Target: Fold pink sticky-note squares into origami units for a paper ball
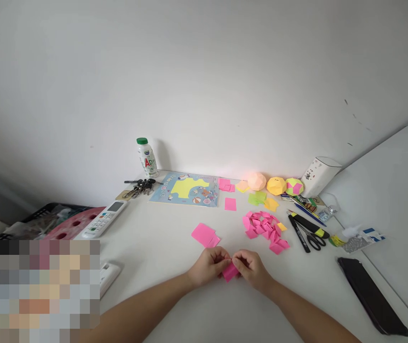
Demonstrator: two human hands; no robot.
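Observation:
Between my two hands is a small pink paper sheet [230, 273], pinched near its upper edge and held just above the white table. My left hand [209, 267] closes thumb and fingers on its left side. On the right side, my right hand [253, 268] grips the same sheet, fingertips almost touching the left ones. Just beyond the left hand lie flat pink paper squares [204, 234]. A heap of folded pink paper pieces [265, 226] sits past the right hand, with an orange piece at its edge.
Along the wall stand folded paper balls [276, 186], a blue picture sheet [161, 193] and a bottle [147, 157]. Scissors [314, 240], a cutter and pens lie at right, near a dark pouch [373, 297]. Keys [141, 187] and a remote control [104, 219] are at left.

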